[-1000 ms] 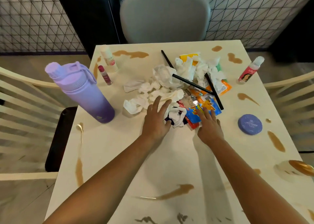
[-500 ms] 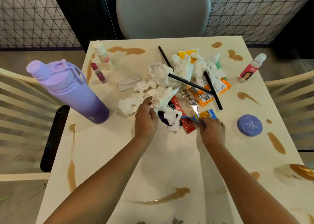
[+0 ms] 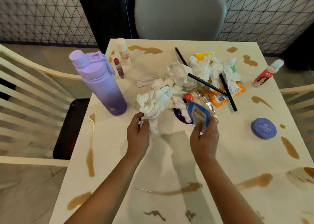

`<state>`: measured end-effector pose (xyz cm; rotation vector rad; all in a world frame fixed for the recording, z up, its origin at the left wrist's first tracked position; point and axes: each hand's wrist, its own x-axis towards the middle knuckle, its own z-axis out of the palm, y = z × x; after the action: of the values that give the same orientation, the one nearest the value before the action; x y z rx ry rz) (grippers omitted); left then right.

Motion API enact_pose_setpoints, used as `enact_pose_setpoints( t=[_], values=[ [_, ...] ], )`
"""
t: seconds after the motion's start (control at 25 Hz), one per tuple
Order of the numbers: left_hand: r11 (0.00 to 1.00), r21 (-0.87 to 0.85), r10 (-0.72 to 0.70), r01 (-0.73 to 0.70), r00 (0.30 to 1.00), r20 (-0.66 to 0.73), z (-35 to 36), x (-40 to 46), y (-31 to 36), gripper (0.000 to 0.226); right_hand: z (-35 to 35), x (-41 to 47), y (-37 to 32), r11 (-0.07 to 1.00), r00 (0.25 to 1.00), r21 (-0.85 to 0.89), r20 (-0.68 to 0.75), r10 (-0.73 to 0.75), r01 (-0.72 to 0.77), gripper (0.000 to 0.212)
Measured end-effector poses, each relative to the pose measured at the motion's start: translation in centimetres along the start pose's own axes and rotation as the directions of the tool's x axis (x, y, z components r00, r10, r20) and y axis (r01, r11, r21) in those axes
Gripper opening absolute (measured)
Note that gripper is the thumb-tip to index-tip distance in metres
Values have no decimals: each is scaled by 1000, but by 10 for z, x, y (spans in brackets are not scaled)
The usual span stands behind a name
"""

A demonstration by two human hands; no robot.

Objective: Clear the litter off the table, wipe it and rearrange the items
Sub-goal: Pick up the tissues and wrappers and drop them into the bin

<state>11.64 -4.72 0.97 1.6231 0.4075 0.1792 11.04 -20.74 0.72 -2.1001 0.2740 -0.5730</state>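
- The left hand (image 3: 138,133) is closed on the lower end of a crumpled white tissue (image 3: 153,103), which is lifted just above the desk (image 3: 169,155) near its middle
- The right hand (image 3: 204,138) pinches a blue and orange wrapper (image 3: 198,113) between thumb and fingers – the wrapper stands tilted, its silver inner side showing at the right edge
- Between the two hands, further back, a dark purple round thing (image 3: 180,116) lies half under a tissue; what it is cannot be told
- Behind the hands sits the litter pile: more white tissues (image 3: 180,74), an orange packet (image 3: 220,96) with a barcode, a yellow scrap (image 3: 203,55), a red wrapper (image 3: 187,96), and three black straws (image 3: 227,92) lying crossed over the heap
- A purple water bottle (image 3: 100,82) stands upright at the left edge of the desk, well apart from the pile
- Behind the bottle, a small red tube (image 3: 119,68) and a white tube (image 3: 124,53) stand near the far left corner
- A pink bottle with a clear cap (image 3: 266,73) stands tilted at the far right edge
- A round purple compact (image 3: 263,128) lies flat to the right of the right hand, near it but apart
- Brown spills (image 3: 180,189) streak the desk on every side – long ones at the left edge, at the near edge and along the right
- A grey chair (image 3: 180,13) faces the far side; cream slatted chairs (image 3: 25,91) flank the desk left and right
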Motion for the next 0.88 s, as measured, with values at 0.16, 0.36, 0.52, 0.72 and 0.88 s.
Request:
enact_pose_setpoints(
  t=[0.16, 0.36, 0.52, 0.72, 0.88],
  values=[
    [998, 45, 40, -39, 999, -8, -52, -15, -2, 22, 24, -24, -42, 972, 968, 88, 143, 205, -219, 40],
    [999, -39, 14, -18, 995, -99, -147, -27, -14, 27, 62, -75, -98, 965, 937, 112, 289, 198, -239, 52],
    [990, -138, -6, -24, 977, -213, -256, -41, -29, 24, 109, -149, -162, 955, 877, 183, 464, 126, -235, 56],
    [980, -158, -171, 123, 925, -339, -404, -70, -72, 19, 180, -257, -225, 954, 777, 186, 626, 71, -236, 43],
    [965, -47, -254, 258, 872, -419, -484, -96, -115, 25, 230, -331, -236, 953, 657, 111, 746, 108, -282, 36]
  ],
)
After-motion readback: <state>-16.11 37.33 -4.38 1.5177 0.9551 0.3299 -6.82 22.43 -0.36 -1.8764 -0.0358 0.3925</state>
